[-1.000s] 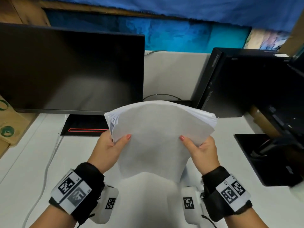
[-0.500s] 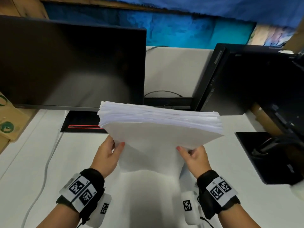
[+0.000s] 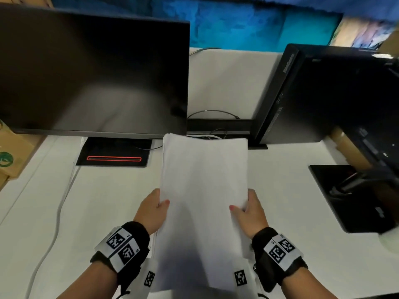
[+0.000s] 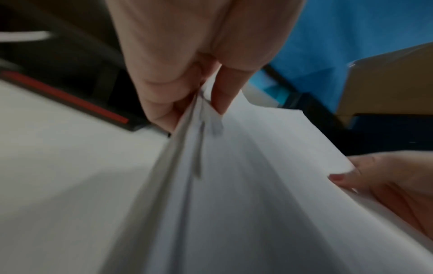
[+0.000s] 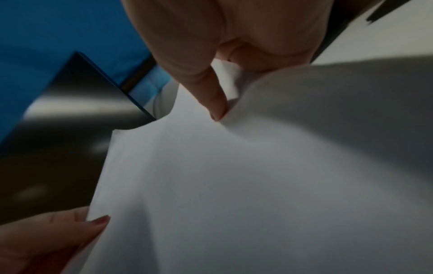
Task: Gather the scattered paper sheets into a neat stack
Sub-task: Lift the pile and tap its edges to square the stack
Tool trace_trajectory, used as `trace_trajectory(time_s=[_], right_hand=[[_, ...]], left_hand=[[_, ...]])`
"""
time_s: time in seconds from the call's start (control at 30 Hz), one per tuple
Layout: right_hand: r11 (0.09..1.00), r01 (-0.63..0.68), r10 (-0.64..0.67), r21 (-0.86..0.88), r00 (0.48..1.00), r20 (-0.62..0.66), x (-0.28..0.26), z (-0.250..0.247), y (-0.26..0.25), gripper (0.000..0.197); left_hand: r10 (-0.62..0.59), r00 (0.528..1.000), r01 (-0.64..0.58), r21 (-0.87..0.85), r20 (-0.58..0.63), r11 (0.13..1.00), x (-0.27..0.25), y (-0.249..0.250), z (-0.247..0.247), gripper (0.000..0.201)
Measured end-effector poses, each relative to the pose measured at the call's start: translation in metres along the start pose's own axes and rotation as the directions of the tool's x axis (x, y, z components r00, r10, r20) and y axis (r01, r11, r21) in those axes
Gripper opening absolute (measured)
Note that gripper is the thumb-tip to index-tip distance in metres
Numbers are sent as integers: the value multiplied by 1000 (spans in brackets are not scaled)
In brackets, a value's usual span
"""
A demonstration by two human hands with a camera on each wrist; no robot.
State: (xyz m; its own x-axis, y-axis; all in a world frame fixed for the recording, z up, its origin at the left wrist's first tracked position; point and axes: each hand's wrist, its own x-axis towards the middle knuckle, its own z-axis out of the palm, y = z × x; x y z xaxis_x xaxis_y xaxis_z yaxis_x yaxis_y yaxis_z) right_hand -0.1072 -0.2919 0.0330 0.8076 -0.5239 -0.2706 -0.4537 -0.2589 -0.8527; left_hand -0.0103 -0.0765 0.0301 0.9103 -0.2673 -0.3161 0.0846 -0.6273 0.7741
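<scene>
A thick stack of white paper sheets (image 3: 204, 190) lies lengthwise in the middle of the white desk (image 3: 97, 212), its far end near the monitor. My left hand (image 3: 154, 209) grips the stack's left long edge, thumb on top. My right hand (image 3: 248, 209) grips the right long edge the same way. In the left wrist view the left hand (image 4: 199, 103) pinches the sheets (image 4: 234, 185), whose edges fan slightly. In the right wrist view my right thumb (image 5: 215, 100) presses on the top sheet (image 5: 234, 176). Whether the stack rests fully on the desk I cannot tell.
A dark monitor (image 3: 92, 72) stands at the back left on a black base with a red line (image 3: 114, 158). A black computer tower (image 3: 323, 93) stands at the back right. A black stand (image 3: 349, 197) sits at the right, a cardboard box (image 3: 10, 156) at the left, a white cable (image 3: 58, 212) along the desk.
The stack was held upright and bowed, its top edge facing me. It has tipped forward and down, and now lies flat and lengthwise, with both hands still on its sides.
</scene>
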Motion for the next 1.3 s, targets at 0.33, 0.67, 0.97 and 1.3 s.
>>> trace_trajectory(time_s=[0.33, 0.67, 0.97, 1.3], right_hand=[[968, -148, 167, -202, 982, 84, 23, 30, 10, 48], [935, -178, 223, -305, 968, 117, 40, 39, 3, 64], [896, -181, 236, -405, 968, 88, 37, 43, 6, 61], [893, -147, 216, -426, 969, 120, 32, 36, 2, 71]], left_hand=[[-211, 964, 192, 126, 161, 973, 36, -23, 14, 24], [-223, 970, 200, 203, 100, 959, 55, -20, 5, 27], [-251, 967, 231, 279, 39, 932, 42, -14, 13, 30], [-210, 976, 185, 288, 60, 940, 34, -12, 9, 24]])
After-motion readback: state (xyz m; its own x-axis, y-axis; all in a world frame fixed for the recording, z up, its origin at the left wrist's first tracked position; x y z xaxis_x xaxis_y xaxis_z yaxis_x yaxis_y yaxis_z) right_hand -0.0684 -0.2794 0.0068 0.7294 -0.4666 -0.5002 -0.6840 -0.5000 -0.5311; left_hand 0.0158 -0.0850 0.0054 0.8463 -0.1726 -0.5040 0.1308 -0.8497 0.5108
